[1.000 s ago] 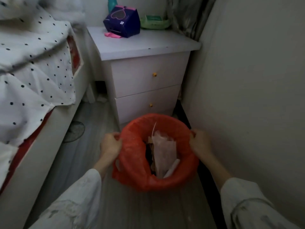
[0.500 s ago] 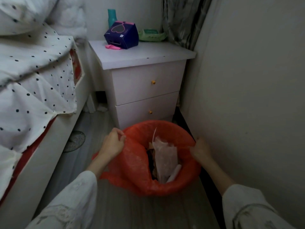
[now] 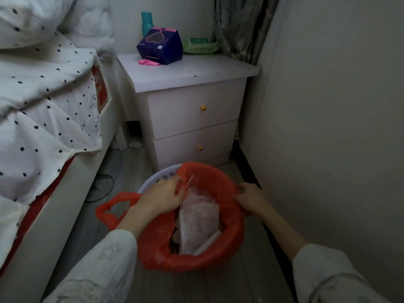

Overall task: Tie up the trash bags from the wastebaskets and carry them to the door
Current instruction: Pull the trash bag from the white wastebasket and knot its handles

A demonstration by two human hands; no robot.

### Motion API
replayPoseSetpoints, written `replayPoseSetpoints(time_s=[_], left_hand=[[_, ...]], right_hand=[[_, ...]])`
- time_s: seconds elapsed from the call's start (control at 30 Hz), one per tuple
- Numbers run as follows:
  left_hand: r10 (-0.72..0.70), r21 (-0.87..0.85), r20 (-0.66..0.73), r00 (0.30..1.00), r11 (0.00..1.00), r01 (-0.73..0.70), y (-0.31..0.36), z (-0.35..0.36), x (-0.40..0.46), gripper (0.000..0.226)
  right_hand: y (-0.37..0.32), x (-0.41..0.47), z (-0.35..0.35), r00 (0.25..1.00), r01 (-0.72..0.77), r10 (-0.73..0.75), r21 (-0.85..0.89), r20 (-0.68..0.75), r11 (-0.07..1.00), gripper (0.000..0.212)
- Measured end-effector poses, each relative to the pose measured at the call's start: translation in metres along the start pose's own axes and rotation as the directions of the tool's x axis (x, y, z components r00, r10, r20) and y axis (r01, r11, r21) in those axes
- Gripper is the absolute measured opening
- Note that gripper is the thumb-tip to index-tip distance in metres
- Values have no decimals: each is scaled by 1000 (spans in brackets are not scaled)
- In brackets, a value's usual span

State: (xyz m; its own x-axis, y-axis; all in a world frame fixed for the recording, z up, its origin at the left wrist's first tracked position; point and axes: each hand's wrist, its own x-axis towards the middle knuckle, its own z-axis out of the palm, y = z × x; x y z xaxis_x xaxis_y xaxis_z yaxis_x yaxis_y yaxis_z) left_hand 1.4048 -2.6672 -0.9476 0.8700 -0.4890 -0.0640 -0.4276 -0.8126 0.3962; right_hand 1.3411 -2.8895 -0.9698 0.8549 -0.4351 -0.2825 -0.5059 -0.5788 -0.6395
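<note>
I see the thin orange plastic trash bag (image 3: 223, 250) lining a round pale lavender wastebasket (image 3: 153, 179) on the floor before the white two-drawer bedside table (image 3: 192, 119). My left hand (image 3: 160, 196) grips the bag's left edge, pulled inward off the rim; its fingertips are buried in plastic. My right hand (image 3: 249, 199) pinches the right edge. A loose handle loop (image 3: 113, 209) hangs left. Crumpled clear plastic (image 3: 197, 217) hides the contents below.

A white nightstand (image 3: 192, 114) bearing a purple box (image 3: 160, 48) stands beside a polka-dot bed (image 3: 43, 101).
</note>
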Motion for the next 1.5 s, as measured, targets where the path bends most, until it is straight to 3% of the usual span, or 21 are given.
replayPoseSetpoints(time_s=[0.07,0.17,0.23,0.33,0.43,0.57,0.63,0.73,0.83,0.9,1.0,1.1,1.2,1.27,1.33,1.4,1.5], left_hand=[[-26,33,-113,993,999,30,-1,4,1,45],[-155,93,-59,986,983,160,-9,9,6,64],[-199,70,-37,979,977,201,-11,13,8,59],[-112,188,-123,986,973,134,-1,13,8,34],[33,155,-215,976,988,1,8,10,7,25],[83,193,-281,956,981,-28,0,7,5,26],[65,166,-318,946,986,-12,-8,4,4,27],[11,141,-367,930,989,44,-16,0,1,27],[-20,182,-368,929,979,93,-17,-4,-2,26],[-10,282,-326,945,953,108,-15,-6,-4,33],[-1,409,-274,962,905,117,-11,-9,-7,34],[-23,474,-215,976,872,125,-12,-12,-11,33],[-142,475,-23,990,870,135,-23,-17,-16,49],[-220,393,112,969,905,160,-33,-19,-20,62],[-270,263,186,945,940,216,-41,-24,-25,77],[-332,209,243,911,935,285,-41,-32,-31,95],[-444,285,375,814,891,354,-35,-43,-38,82]], right_hand=[[3,-1,0,999,28,-28,-44,-19,999,29],[10,3,0,998,31,-34,-45,-57,998,27],[13,4,1,996,30,-33,-40,-83,999,26],[11,1,2,987,23,-32,-60,-158,998,24],[7,1,0,970,45,-60,-68,-236,997,15],[0,0,-3,944,286,-281,3,-172,958,6],[-2,-3,-6,932,356,-353,24,-79,934,16],[1,-6,-12,930,367,-365,57,-29,929,31],[6,-1,-17,940,340,-337,57,-47,939,29],[7,-5,-17,960,279,-279,63,-12,958,17],[13,-4,-18,980,188,-186,-19,67,982,60],[13,-8,-20,974,127,-110,-77,197,989,80],[13,-12,-29,965,45,10,-205,260,978,56],[13,-17,-36,942,35,74,-317,327,948,58],[11,-22,-41,909,64,133,-449,394,891,74],[9,-30,-45,871,80,193,-519,451,851,75],[-3,-46,-53,874,82,221,-580,433,810,62]])
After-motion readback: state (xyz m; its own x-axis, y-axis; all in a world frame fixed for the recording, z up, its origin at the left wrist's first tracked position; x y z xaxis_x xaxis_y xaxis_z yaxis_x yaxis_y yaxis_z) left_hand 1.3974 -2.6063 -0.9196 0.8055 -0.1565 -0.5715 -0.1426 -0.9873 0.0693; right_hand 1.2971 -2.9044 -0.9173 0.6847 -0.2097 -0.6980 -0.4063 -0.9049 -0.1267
